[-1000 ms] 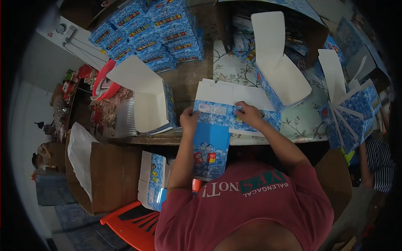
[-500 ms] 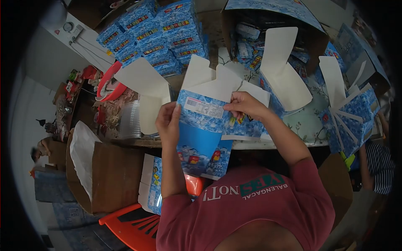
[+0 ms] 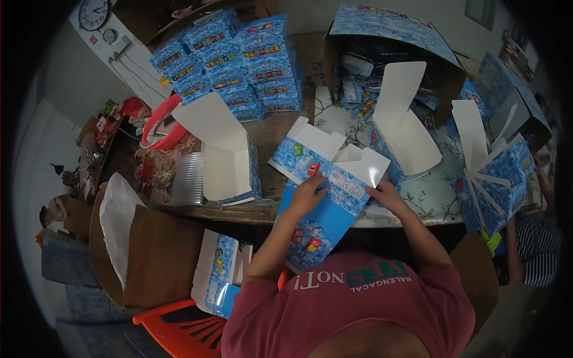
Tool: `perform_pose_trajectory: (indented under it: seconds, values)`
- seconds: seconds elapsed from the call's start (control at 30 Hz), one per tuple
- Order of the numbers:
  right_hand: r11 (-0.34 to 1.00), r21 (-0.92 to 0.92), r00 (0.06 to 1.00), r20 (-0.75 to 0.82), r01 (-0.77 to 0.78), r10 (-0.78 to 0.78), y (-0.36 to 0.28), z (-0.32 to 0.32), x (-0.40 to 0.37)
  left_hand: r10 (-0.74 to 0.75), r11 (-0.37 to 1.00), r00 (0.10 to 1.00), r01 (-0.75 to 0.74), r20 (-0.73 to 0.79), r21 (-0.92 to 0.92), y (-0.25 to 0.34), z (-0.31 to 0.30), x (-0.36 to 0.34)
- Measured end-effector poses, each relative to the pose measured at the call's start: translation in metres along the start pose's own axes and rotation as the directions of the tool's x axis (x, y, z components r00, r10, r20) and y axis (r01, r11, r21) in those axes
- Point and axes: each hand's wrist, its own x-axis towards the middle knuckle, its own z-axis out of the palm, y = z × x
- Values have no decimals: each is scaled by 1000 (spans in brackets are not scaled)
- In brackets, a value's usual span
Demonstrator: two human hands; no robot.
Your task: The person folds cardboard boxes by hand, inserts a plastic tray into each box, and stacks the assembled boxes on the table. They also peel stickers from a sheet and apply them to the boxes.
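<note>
A partly unfolded blue printed carton (image 3: pixel 328 209) with white inner flaps is tilted between my hands, at the table's near edge. My left hand (image 3: pixel 307 196) is closed on its printed face, near the middle fold. At the right edge, my right hand (image 3: pixel 387 197) pinches the carton by a corner beside a white flap. Just behind it stands an open carton (image 3: pixel 406 134) with its white lid raised. Another open carton (image 3: pixel 227 164) stands to the left, lid also up.
Stacked blue boxes (image 3: pixel 227 65) stand at the back left. A large box (image 3: pixel 394 27) lies open with small blue packs inside. Flat cartons (image 3: pixel 218 268) rest on an orange chair (image 3: pixel 179 331). A brown cardboard box (image 3: pixel 161 256) is at the left; another person's striped sleeve (image 3: pixel 537 250) shows right.
The carton has turned clockwise and shifted right. My left hand has moved from its left edge onto its printed face; my right hand has moved down to its right edge.
</note>
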Motion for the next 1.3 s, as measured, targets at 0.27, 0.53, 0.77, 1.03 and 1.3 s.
perform_pose_trajectory:
  seconds: [0.27,0.53,0.77,1.03,1.3]
  values:
    - [596,-371,643,3,712,-766,-164,-16,-31,8,973,845,-131,-535,-192,78,-78,18]
    - [553,-429,687,281,714,-670,-131,-52,2,431,902,573,-289,-697,321,89,-108,5]
    - [864,-208,870,-91,459,-484,-44,-11,-13,207,904,957,-267,205,334,70,-26,54]
    - [327,-767,554,45,553,-832,-65,48,-34,171,978,939,-197,-298,-61,54,-15,78]
    - [408,-661,698,250,630,-671,-65,43,7,234,944,789,-43,-569,328,39,-65,108]
